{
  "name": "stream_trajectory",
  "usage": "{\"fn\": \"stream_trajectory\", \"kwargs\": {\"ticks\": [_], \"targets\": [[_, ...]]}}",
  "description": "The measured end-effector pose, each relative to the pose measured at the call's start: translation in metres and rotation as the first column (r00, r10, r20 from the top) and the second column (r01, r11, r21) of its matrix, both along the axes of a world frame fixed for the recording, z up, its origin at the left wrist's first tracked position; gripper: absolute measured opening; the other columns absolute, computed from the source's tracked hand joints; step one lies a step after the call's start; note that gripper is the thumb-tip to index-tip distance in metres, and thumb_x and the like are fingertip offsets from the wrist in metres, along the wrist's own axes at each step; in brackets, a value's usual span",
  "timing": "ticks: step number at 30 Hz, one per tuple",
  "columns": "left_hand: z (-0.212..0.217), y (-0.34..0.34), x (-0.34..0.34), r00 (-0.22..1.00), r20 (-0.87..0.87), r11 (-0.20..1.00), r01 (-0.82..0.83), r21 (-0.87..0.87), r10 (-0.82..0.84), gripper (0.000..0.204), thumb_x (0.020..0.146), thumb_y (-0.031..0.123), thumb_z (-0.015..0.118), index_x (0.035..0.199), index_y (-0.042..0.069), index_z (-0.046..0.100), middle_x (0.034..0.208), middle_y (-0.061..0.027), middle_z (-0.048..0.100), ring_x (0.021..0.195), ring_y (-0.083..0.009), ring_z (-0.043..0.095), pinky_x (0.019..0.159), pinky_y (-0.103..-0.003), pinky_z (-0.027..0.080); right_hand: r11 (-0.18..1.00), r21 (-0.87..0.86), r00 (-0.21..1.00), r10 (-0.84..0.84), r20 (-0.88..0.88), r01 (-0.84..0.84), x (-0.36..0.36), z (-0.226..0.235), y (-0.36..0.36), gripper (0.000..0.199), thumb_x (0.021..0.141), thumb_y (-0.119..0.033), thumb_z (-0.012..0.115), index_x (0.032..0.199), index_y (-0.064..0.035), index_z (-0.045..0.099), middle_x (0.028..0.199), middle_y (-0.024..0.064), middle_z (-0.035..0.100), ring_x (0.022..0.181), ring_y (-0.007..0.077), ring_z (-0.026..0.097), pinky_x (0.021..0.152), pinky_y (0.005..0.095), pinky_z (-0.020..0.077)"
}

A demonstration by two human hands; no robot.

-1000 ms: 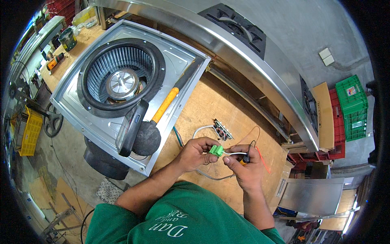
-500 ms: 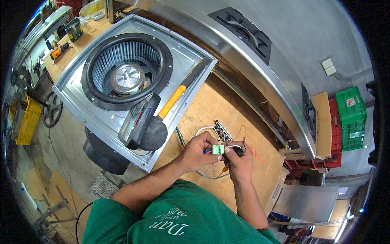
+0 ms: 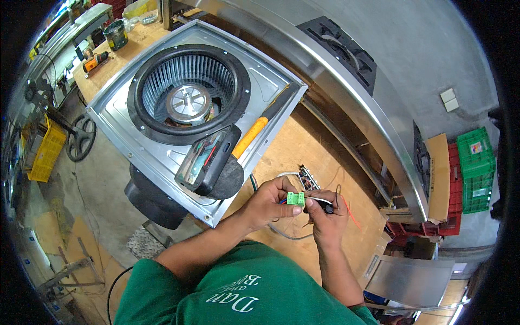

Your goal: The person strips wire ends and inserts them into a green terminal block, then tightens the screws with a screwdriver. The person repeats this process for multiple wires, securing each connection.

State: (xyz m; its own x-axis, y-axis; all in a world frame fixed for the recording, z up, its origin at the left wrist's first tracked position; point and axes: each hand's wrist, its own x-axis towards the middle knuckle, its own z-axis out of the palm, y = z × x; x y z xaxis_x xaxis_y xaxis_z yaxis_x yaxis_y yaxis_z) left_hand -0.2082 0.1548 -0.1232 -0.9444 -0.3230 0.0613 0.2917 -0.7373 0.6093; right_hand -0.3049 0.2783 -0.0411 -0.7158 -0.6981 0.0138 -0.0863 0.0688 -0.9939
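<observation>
My left hand (image 3: 264,205) pinches a small green terminal connector (image 3: 296,199) between thumb and fingers. A blue wire (image 3: 283,201) runs into the connector from that side. Close against its other side, my right hand (image 3: 330,226) is closed, with a white wire (image 3: 320,200) at its fingertips. A dark rounded piece (image 3: 328,208) shows by the right fingers; its kind is unclear. Just beyond the hands, a small circuit board (image 3: 309,177) lies on the wooden tabletop (image 3: 287,149), with grey cable and a red wire (image 3: 353,216) nearby.
On the left, a metal panel (image 3: 162,157) carries a round blower fan (image 3: 188,103), a rubber mallet (image 3: 252,138) and a black-cased glossy device (image 3: 208,160). A long steel hood (image 3: 346,81) borders the far side. Crates (image 3: 475,162) stand right; a drill (image 3: 96,62) lies far left.
The view has shifted, so the surroundings appear further right. The connector has turned slightly, showing more of its face, and both hands still hold their places beside it.
</observation>
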Motion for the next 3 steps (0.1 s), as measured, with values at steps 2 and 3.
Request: {"fn": "stream_trajectory", "kwargs": {"ticks": [2, 3], "targets": [[0.0019, -0.0037, -0.0009, 0.999, -0.029, 0.998, 0.044, 0.033, -0.043, 0.037, 0.083, 0.007, 0.08, 0.106, 0.005, 0.051, 0.09, 0.0004, 0.066, 0.08, -0.0059, 0.062, 0.069, -0.021, 0.048, 0.999, -0.044, 0.994, 0.027, -0.109, -0.032, 0.0, 0.0016, -0.002, 0.013, 0.088, -0.002, 0.074, 0.097, -0.0002, 0.066, 0.1, 0.0123, 0.069, 0.088, 0.0165, 0.064, 0.08, 0.0292, 0.0523], [0.0026, -0.0041, -0.0013, 0.998, -0.029, 0.998, 0.048, 0.029, -0.047, 0.037, 0.083, 0.007, 0.08, 0.106, 0.005, 0.051, 0.09, 0.0004, 0.066, 0.08, -0.0059, 0.062, 0.069, -0.021, 0.048, 0.998, -0.048, 0.994, 0.023, -0.11, -0.028, 0.0002, 0.0019, -0.0017, 0.013, 0.088, -0.002, 0.074, 0.097, -0.0002, 0.066, 0.1, 0.0123, 0.069, 0.088, 0.0165, 0.064, 0.08, 0.0292, 0.0523]]}}
